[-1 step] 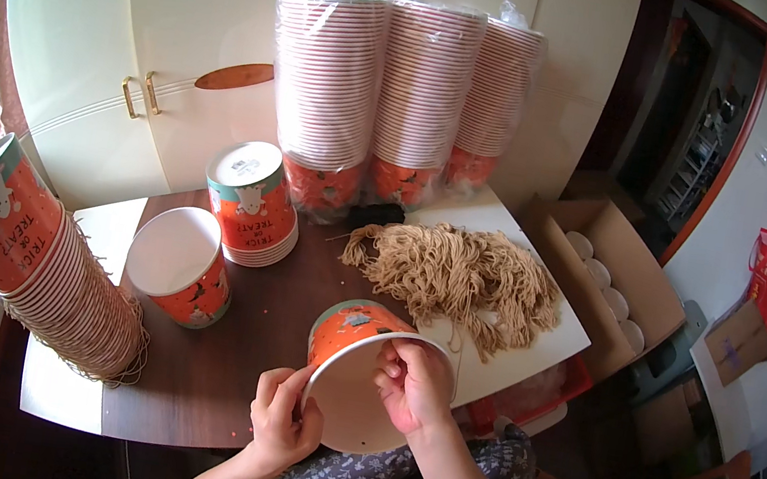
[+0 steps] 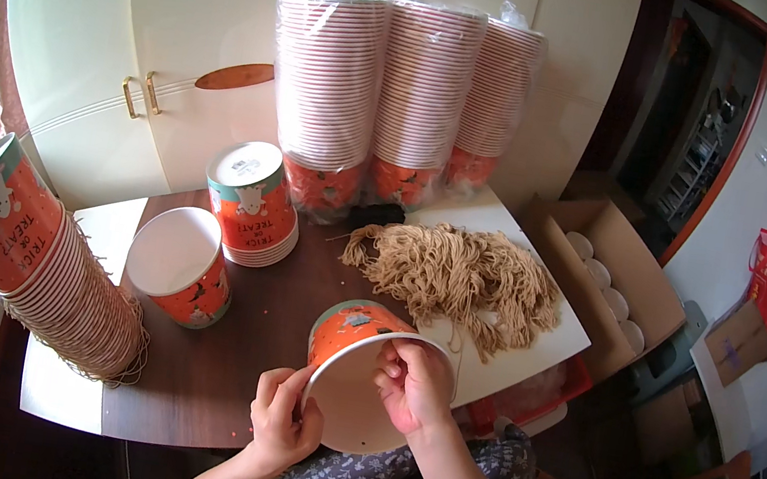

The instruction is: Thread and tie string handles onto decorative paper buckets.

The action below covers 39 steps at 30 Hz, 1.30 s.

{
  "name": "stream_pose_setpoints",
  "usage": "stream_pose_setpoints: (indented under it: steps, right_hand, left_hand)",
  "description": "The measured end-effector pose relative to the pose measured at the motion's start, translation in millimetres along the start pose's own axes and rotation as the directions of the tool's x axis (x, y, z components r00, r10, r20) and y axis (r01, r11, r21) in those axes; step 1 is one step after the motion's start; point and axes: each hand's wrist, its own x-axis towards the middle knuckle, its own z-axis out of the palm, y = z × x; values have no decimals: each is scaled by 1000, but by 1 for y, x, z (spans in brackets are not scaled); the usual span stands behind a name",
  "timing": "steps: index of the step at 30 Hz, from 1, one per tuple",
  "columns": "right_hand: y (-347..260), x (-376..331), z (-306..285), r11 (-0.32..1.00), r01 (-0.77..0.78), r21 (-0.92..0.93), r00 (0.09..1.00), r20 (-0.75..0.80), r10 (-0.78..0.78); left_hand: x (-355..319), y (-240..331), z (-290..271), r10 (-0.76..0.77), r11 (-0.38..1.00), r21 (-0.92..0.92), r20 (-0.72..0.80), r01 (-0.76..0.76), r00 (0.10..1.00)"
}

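An orange paper bucket [image 2: 358,322] with a white rim and white inside is tilted at the table's near edge, its mouth turned toward me. My left hand [image 2: 285,418] is closed on the left side of its rim. Inside the mouth, near the upper right rim, my right hand [image 2: 415,387] has its fingers curled together; what they pinch, if anything, is hidden. A thin strand of string shows just right of the rim. Beyond the bucket lies a loose heap of tan string [image 2: 468,279].
Another open bucket [image 2: 180,272] and a short upside-down stack [image 2: 251,212] stand left on the table [image 2: 176,388]. A tall stack with string loops [image 2: 71,289] leans at far left. Plastic-wrapped bucket stacks [image 2: 418,93] stand behind. A cardboard box [image 2: 640,252] sits at right.
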Motion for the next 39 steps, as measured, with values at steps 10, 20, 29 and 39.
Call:
stream_pose_setpoints:
  steps: [10, 20, 29, 39]
  right_hand:
    - [3, -6, -2, 999, -26, -25, 999, 29, 27]
    - [-5, -35, -1, 144, 633, -761, 758, 569, -319]
    - [-21, -14, 14, -283, 701, -655, 624, 755, -203]
    - [-15, -15, 22, -321, 758, -567, 574, 814, -82]
  left_hand:
    - [4, -3, -1, 53, 998, 37, -23, -52, 998]
    - [37, -2, -18, -224, 967, -71, 219, 244, 950]
    - [39, -5, -30, -364, 928, 52, 342, 369, 866]
    - [66, 11, -38, 229, 973, -62, 389, -223, 892]
